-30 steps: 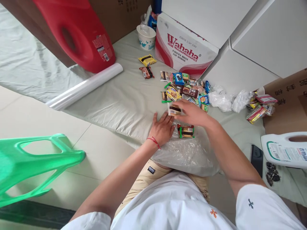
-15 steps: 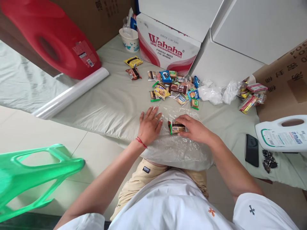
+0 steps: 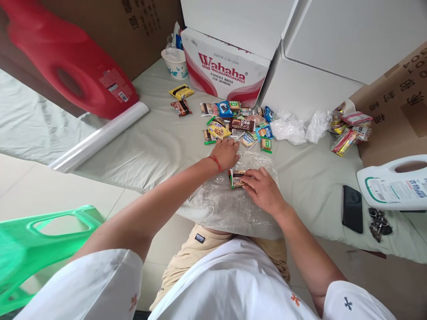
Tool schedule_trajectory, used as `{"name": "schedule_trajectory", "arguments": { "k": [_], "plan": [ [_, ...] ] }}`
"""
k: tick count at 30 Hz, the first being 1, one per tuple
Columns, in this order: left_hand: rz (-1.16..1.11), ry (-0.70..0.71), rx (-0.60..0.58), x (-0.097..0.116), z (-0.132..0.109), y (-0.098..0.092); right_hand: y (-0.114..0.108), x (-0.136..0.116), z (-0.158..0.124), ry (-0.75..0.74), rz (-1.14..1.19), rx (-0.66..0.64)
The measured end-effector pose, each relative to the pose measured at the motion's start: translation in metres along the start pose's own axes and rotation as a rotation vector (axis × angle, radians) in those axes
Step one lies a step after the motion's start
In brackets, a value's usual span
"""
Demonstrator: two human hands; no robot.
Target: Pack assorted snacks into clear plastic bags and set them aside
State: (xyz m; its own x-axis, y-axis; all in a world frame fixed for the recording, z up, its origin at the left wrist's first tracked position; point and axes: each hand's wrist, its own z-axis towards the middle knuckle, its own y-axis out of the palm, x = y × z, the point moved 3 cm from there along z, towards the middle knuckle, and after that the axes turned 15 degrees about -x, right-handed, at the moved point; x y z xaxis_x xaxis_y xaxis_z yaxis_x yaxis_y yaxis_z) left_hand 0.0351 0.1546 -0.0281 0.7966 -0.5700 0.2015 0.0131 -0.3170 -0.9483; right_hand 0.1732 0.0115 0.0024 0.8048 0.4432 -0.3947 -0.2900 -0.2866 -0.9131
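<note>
Small wrapped snack packs (image 3: 236,178), held close together, lie on a sheet of clear plastic film (image 3: 230,206). My right hand (image 3: 263,189) grips their right end, with thumb and fingers curved round it. Farther forward, my left hand (image 3: 226,153), with a red string at the wrist, reaches over the film's far left part. Its fingers are bent, somewhat apart, and hold nothing that I can see; their tips come up to the near edge of a pile of wrapped snacks (image 3: 243,124). The film spreads over the pale green cloth toward my lap.
A roll of film (image 3: 100,137) and a red jug (image 3: 83,66) are at left. Behind stand a paper bowl (image 3: 176,66) and a Wahaha carton (image 3: 223,66). Crumpled plastic bags (image 3: 290,129), a phone (image 3: 352,209), keys (image 3: 379,224) and a white jug (image 3: 396,184) lie right. A green stool (image 3: 43,249) stands left.
My left hand has moved forward and right from the film's left side to near the snack pile. My right hand stays on the snack packs, its fingers shifted farther over them.
</note>
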Motion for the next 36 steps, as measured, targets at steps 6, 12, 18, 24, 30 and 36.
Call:
{"name": "schedule_trajectory", "arguments": {
  "k": [6, 12, 18, 24, 30, 36],
  "plan": [
    [-0.011, -0.048, -0.069, -0.001, 0.012, -0.008, 0.008, -0.004, -0.008, 0.054, -0.102, 0.03],
    [0.12, 0.213, 0.103, 0.028, -0.05, -0.037, 0.013, -0.005, -0.012, 0.048, -0.111, 0.094],
    [0.274, 0.42, 0.17, 0.052, -0.109, -0.005, 0.018, -0.003, -0.016, -0.004, 0.05, 0.173],
    [0.298, 0.43, 0.314, 0.051, -0.121, 0.031, 0.019, 0.003, -0.039, -0.069, 0.309, 0.352],
    [0.235, 0.366, 0.394, 0.053, -0.123, 0.029, -0.025, 0.03, -0.027, 0.095, 0.128, 0.552],
    [0.042, 0.224, 0.439, 0.06, -0.115, 0.016, -0.05, 0.084, 0.058, 0.161, 0.056, 0.228]
  ]
}}
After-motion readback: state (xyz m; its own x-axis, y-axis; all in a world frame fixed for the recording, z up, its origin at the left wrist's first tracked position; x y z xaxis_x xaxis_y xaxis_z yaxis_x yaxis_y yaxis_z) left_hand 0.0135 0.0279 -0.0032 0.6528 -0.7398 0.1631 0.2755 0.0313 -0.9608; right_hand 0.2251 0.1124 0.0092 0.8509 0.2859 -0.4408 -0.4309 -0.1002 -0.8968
